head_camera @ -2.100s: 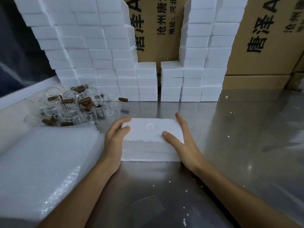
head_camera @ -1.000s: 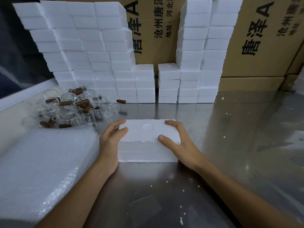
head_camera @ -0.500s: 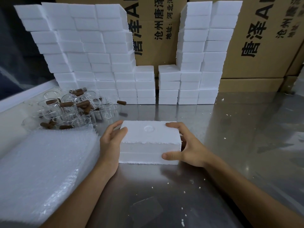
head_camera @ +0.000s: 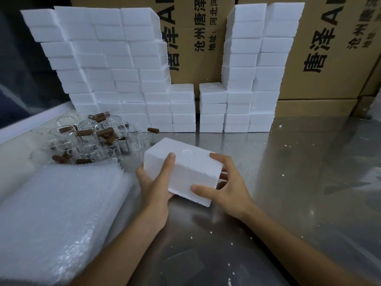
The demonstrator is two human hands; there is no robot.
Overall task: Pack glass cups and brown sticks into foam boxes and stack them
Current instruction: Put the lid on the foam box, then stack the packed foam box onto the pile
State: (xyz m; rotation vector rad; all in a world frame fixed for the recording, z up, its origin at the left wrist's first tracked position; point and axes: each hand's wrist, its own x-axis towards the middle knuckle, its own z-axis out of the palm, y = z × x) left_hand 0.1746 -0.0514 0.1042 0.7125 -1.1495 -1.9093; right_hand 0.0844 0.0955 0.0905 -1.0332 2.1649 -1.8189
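A closed white foam box [head_camera: 185, 168] is lifted off the steel table and turned at an angle. My left hand [head_camera: 155, 182] grips its left end, thumb on the top edge and fingers underneath. My right hand [head_camera: 224, 186] holds its right end, thumb across the front face and fingers round the far corner. A cluster of glass cups [head_camera: 88, 139] with brown sticks [head_camera: 105, 132] lying in and among them sits at the left. One brown stick [head_camera: 153, 130] lies apart by the foam stacks.
Stacks of foam boxes [head_camera: 115, 75] rise at the back left, and further stacks of foam boxes [head_camera: 251, 79] at the back right, with cardboard cartons [head_camera: 329, 48] behind. A pile of bubble wrap [head_camera: 51, 219] lies at the near left. Foam crumbs dot the steel table [head_camera: 299, 182].
The foam box lay flat under both hands. My hands closed round its ends, then lifted it and turned it at an angle.
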